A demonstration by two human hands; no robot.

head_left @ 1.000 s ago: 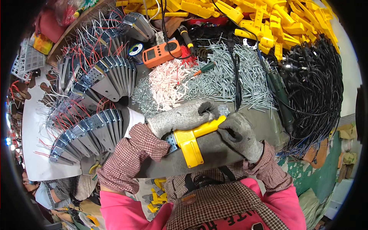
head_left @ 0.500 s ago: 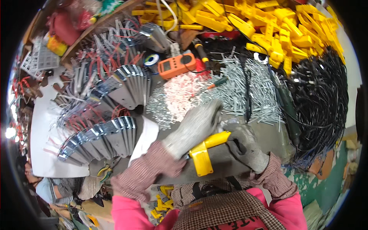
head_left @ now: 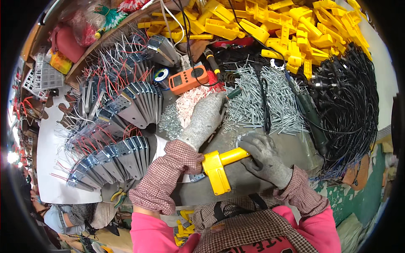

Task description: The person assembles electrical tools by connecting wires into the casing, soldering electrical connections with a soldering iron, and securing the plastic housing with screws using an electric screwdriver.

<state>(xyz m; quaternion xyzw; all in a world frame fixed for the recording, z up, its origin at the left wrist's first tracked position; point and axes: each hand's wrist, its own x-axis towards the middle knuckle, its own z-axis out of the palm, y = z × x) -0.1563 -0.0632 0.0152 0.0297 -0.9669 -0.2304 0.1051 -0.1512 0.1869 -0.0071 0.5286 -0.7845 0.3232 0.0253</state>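
Currently, the right hand (head_left: 265,158) has its grip closed round the narrow end of a yellow casing (head_left: 217,172), which lies crosswise near the front of the dark grey surface (head_left: 291,147), its boxy part pointing toward the person's apron (head_left: 244,223). Part of a perforated metal plate (head_left: 196,177) shows between that boxy part and the left sleeve (head_left: 166,177).

The left hand (head_left: 207,114) reaches farther out, over the edge of a pile of pale pink pieces (head_left: 185,107) and next to a screwdriver's green handle (head_left: 234,93); its fingertips are hidden, so I cannot tell whether that grip holds anything.

Loose screws (head_left: 270,99) spread beyond both hands. An orange meter (head_left: 188,80) sits behind the pink pile, fanned metal brackets (head_left: 116,158) with red wires stand at left, and black cables (head_left: 354,97) heap up at right.
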